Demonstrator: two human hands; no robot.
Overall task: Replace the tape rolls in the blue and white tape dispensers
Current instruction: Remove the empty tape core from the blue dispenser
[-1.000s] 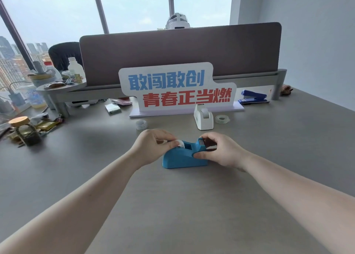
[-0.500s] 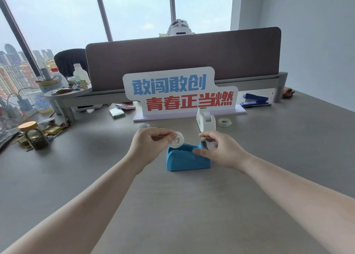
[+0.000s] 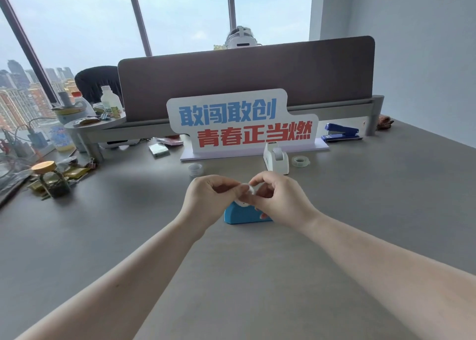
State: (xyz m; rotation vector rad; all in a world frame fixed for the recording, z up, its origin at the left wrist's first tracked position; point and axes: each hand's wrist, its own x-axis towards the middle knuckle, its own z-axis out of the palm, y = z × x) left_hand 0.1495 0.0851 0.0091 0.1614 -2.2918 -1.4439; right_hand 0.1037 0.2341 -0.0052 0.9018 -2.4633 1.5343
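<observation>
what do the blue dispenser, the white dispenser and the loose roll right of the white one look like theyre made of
Blue dispenser: looks like moulded plastic, matte, one even colour with rounded edges.
White dispenser: likely plastic too, smooth with a slight sheen and crisp moulded corners.
Loose roll: seems to be clear tape, since the grey desk shows through its ring; whether it has a core is too small to tell.

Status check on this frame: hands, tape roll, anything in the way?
Left hand and right hand both pinching small roll, held above blue dispenser. White dispenser untouched behind. Nothing in the way.
</observation>
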